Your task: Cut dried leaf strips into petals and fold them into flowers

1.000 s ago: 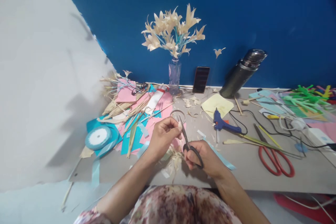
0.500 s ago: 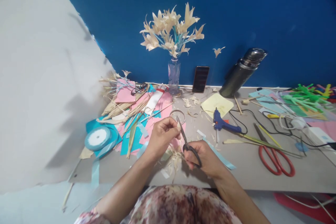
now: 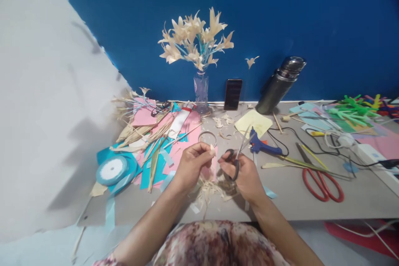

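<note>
Above the front of the littered surface (image 3: pixel 289 205), my left hand (image 3: pixel 192 165) pinches a small pale piece (image 3: pixel 212 150) between thumb and fingertips, only its tip showing. My right hand (image 3: pixel 249 179), fingers curled, grips the black-handled scissors (image 3: pixel 236 169) by their loops, the blades parted and pointing away from me, apart from the piece. What worries me most is the hold: so little sticks out that, I judge, a careless snip could nick my fingertip, and a loose pinch could let the piece drop among the shavings (image 3: pixel 207 196) below, where their like colour would hide it. Squeezing too hard might crease or split it, as it looks thin. Beyond the blades lies the blue glue gun (image 3: pixel 264 146), seemingly in line with their tips; a forward swing could knock it, though I can't judge the gap from this angle.
</note>
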The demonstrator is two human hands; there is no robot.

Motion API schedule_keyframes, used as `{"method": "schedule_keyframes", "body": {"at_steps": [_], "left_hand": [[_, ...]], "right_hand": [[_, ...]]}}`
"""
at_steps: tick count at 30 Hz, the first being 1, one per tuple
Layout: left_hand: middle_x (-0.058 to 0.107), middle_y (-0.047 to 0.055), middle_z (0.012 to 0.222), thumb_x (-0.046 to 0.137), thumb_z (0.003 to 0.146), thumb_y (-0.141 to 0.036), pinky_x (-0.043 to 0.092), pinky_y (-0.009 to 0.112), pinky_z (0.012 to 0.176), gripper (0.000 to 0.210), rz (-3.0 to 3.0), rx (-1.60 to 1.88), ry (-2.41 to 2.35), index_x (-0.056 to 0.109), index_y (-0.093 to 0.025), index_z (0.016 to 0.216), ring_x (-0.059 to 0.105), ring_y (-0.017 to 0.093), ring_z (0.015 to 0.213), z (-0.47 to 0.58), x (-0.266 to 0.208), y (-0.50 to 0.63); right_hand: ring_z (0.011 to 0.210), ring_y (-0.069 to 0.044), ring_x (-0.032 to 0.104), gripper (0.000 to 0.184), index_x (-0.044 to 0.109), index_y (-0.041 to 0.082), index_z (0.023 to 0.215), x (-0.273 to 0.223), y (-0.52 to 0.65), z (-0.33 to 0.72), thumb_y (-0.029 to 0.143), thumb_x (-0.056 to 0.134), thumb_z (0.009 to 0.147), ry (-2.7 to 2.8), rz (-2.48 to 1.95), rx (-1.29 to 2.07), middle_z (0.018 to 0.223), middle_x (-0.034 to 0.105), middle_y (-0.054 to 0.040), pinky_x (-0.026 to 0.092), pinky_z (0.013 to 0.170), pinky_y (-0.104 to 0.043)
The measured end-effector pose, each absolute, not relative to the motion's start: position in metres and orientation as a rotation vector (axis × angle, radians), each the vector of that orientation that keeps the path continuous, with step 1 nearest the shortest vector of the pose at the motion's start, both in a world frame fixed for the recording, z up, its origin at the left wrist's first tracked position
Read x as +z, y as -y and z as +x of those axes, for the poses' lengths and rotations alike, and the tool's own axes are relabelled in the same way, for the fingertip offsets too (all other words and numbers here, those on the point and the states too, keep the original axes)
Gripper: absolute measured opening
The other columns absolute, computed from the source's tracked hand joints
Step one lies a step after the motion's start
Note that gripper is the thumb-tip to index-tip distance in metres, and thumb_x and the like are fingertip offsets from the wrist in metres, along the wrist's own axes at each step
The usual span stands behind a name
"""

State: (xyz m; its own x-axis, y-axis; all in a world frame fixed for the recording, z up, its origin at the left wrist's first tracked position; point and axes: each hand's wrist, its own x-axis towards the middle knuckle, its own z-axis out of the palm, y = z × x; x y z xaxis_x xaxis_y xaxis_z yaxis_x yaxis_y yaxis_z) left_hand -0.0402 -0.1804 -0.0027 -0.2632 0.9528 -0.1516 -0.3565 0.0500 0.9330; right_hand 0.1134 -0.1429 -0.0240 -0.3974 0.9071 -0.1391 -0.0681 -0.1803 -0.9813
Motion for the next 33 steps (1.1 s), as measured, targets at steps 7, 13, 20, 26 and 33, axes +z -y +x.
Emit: {"method": "schedule_keyframes", "body": {"at_steps": [7,13,20,26,33], "left_hand": [[0.053,-0.005,0.049,0.079,0.073,-0.031,0.034,0.021,0.041,0.021,0.629,1.385,-1.104,0.064,-0.016,0.074,0.044,0.007,0.038,-0.020,-0.008,0.181],[0.060,-0.001,0.061,0.075,0.078,-0.037,0.036,0.021,0.041,0.024,0.551,1.360,-1.033,0.063,-0.016,0.075,0.053,0.010,0.047,-0.021,-0.007,0.175],[0.053,-0.002,0.048,0.079,0.070,-0.025,0.034,0.020,0.044,0.024,0.431,1.044,-0.921,0.059,-0.014,0.066,0.044,0.007,0.041,-0.029,0.003,0.161],[0.054,-0.001,0.056,0.083,0.067,-0.027,0.034,0.017,0.046,0.028,0.475,1.179,-1.054,0.058,-0.014,0.068,0.048,0.007,0.050,-0.055,0.007,0.109],[0.057,0.001,0.061,0.074,0.071,-0.020,0.021,0.016,0.038,0.020,0.713,1.013,-1.344,0.057,-0.013,0.065,0.041,0.005,0.044,-0.080,-0.014,0.018]], "right_hand": [[0.064,-0.014,0.055,0.018,0.062,0.019,0.082,-0.011,0.132,0.115,0.029,0.073,0.071,1.426,-1.024,1.395,0.072,0.063,-0.0001,0.046,0.061,-0.026],[0.062,-0.013,0.053,0.015,0.060,0.018,0.079,-0.012,0.128,0.122,0.026,0.070,0.070,1.384,-1.035,1.520,0.071,0.059,0.0002,0.044,0.059,-0.025],[0.059,-0.013,0.052,0.016,0.057,0.018,0.071,-0.014,0.120,0.119,0.024,0.070,0.067,1.387,-0.949,1.725,0.065,0.056,0.0007,0.043,0.056,-0.025],[0.056,-0.012,0.043,0.018,0.055,0.018,0.068,-0.016,0.101,0.145,0.030,0.069,0.071,1.283,-1.075,1.529,0.061,0.048,0.0025,0.036,0.053,-0.025],[0.055,-0.012,0.045,0.024,0.063,0.015,0.072,-0.027,0.097,0.191,0.034,0.076,0.065,1.270,-1.311,1.586,0.061,0.054,0.0014,0.036,0.052,-0.024]]}}
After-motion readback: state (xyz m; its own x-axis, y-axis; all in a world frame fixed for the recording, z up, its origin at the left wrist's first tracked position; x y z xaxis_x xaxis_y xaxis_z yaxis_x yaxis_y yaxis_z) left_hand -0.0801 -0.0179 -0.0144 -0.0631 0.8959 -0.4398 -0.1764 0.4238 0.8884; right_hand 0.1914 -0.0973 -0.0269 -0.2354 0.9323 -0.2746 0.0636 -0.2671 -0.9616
